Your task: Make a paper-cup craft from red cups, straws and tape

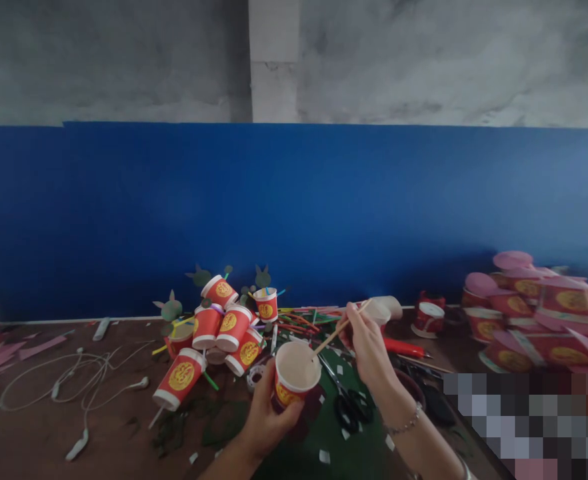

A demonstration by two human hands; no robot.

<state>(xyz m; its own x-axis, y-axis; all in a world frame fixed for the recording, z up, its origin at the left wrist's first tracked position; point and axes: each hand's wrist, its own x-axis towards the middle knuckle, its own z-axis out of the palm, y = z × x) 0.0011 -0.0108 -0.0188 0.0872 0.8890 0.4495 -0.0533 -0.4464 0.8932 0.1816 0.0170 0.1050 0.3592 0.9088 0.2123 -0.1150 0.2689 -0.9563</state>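
Note:
A red paper cup [287, 393] with a white rim and yellow emblem is held in my left hand [269, 417], its fingers wrapped round the side and its open mouth tilted toward me. My right hand [364, 340] pinches a thin wooden stick [337, 333], whose lower end reaches to the cup's inner right wall. Black-handled scissors [347, 403] lie below my right hand on a green sheet [344, 453]. Behind my left hand stands a pile of red cups [229, 327] with coloured straws.
White earphones [78, 445] and their cable lie on the brown table [29, 440] at left. Coloured straws [301, 323], a red tool [404, 348] and a white-red roll [430, 319] sit behind. Cups with pink paper [567, 300] are heaped at right, before a blue wall [294, 213].

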